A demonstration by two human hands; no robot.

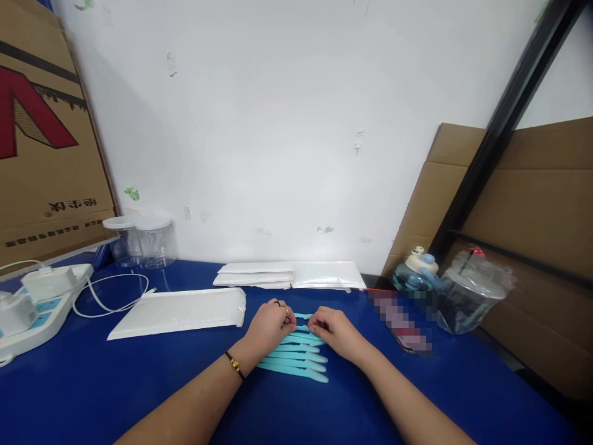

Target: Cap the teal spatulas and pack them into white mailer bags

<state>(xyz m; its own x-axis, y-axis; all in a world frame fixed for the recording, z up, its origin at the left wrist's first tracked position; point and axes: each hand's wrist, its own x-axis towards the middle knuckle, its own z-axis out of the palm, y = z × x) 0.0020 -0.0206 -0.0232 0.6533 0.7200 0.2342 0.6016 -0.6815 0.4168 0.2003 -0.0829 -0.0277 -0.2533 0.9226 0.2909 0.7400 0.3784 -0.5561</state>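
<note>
On a blue desk (pixel 324 414), a row of slim, flat, turquoise plastic sticks (pixel 296 372) lies between and just below the person's two hands, handles toward the left and paler tips toward the right. The left hand (pixel 271 324), with dark and gold-coloured rings (pixel 281 305) and a black cord bracelet with gold-coloured beads (pixel 235 364) at the wrist, has its grip drawn into a pinch on one of the farther sticks, while its heel and wrist cover the left ends of several nearer ones. The right hand (pixel 338 330) pinches the same stick from the other side, thumb against fingertips, so that only a short length shows between the two grips; whether it is raised off the desk I cannot tell. Another stick shows just beyond the fingertips, and the nearer ones spread toward the person, their tips left of the right forearm. A flat white packet (pixel 180 314) lies to the left of the left hand, and more flat white packets (pixel 328 274) lie beyond both hands by the white wall (pixel 278 123). Right of the right hand lies a dark, flat rectangular object (pixel 403 324), its face pixelated.
</note>
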